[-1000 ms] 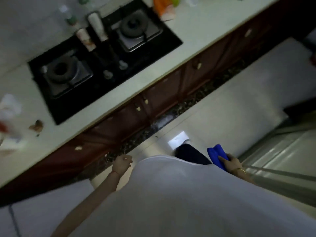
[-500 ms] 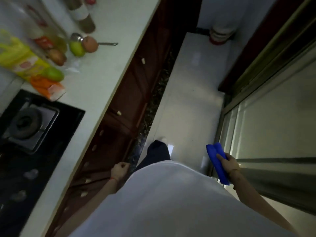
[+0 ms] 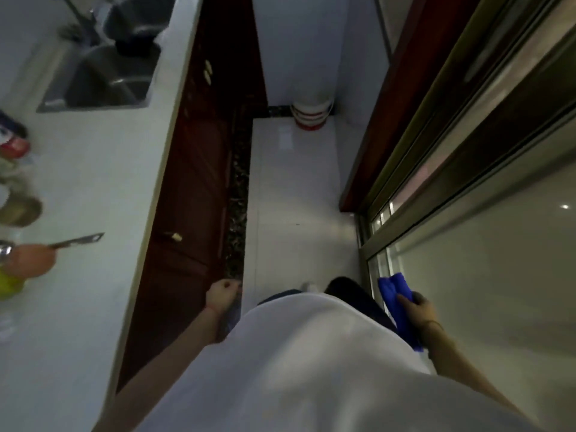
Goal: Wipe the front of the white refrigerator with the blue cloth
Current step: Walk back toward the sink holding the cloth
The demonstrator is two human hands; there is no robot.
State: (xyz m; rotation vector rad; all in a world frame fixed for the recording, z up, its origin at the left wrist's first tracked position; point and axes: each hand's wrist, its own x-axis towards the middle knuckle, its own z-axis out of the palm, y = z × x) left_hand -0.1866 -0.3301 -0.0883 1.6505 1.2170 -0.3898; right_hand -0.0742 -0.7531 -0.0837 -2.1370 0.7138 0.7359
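Note:
My right hand hangs at my right side and grips the folded blue cloth, which sticks out forward and trails back under my wrist. My left hand is curled into a loose fist at my left side, next to the dark red cabinet fronts, with nothing in it. No white refrigerator can be made out for certain; a pale vertical surface stands at the far end of the aisle. My white shirt fills the bottom of the view.
A white counter runs along the left with a steel sink, jars, fruit and a utensil. A sliding glass door lines the right. A red-and-white bucket sits at the far end of the narrow tiled floor.
The view has swung from the stove along the counter to face down the aisle toward the sink end. Both hands stay at my sides, the right still holding the cloth.

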